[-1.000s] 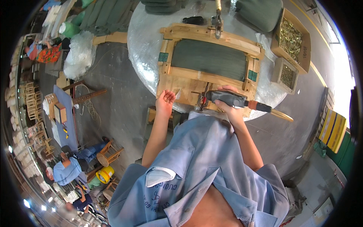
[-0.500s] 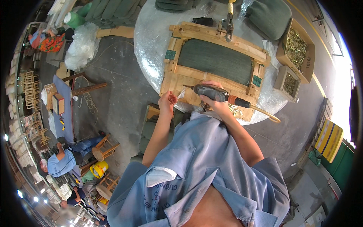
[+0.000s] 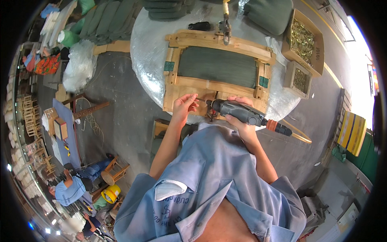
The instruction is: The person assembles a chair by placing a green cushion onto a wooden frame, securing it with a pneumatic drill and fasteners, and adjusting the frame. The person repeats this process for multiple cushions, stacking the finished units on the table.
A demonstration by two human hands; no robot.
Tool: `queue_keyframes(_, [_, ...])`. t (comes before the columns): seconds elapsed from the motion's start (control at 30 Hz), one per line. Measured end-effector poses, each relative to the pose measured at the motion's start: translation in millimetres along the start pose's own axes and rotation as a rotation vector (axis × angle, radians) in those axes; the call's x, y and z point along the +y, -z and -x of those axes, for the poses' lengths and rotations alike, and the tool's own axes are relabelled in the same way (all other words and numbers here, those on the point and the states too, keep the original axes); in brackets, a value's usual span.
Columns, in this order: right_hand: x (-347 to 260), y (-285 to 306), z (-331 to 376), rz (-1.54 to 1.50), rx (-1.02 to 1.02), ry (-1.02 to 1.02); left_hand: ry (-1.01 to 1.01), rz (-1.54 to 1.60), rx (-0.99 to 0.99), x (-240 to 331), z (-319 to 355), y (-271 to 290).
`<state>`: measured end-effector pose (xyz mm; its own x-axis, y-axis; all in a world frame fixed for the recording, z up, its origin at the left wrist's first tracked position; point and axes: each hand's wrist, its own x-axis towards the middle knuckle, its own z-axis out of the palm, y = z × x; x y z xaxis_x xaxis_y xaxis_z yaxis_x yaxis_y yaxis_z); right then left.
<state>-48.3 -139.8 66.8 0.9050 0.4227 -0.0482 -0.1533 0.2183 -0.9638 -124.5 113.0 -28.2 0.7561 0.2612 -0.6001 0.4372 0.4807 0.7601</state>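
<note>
My right hand [image 3: 244, 129] is wrapped round a black air screwdriver [image 3: 238, 112] with an orange collar and a hose at its rear. The tool lies sideways over the front of a wooden jig, its bit pointing left. At the bit's tip, my left hand [image 3: 185, 107] has thumb and forefinger pinched together; whatever is between them is too small to make out. Behind both hands, a dark green padded panel [image 3: 217, 66] lies inside the wooden jig [image 3: 221, 84]. A metal clamp [image 3: 225, 32] is at the jig's far edge.
Boxes of small brass-coloured hardware [image 3: 302, 42] stand at the right of the plastic-wrapped round table [image 3: 147, 60]. Dark cushions [image 3: 268, 14] and a black object [image 3: 200, 26] lie at the back. A seated person [image 3: 72, 187] is at the far left.
The screwdriver has shifted right and nearer to me, its rear swinging down. My left hand has come right to its bit tip. The whole view has moved slightly.
</note>
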Motion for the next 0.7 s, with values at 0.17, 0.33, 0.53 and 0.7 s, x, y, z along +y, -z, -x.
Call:
queue_keyframes(0.17, [-13,13,23,0.066,0.126,-0.088,0.006,0.200,-0.041,-1,-10,-15])
queue_keyframes(0.33, [-7,19,31,-0.158,0.263,-0.110,-0.005,0.158,-0.159,-2,-7,-6])
queue_keyframes(0.53, [-12,26,19,-0.359,0.316,-0.084,0.015,0.150,-0.183,2,-21,-7])
queue_keyframes(0.7, [-22,27,17,-0.405,0.320,-0.072,0.024,0.111,-0.198,12,-14,-11])
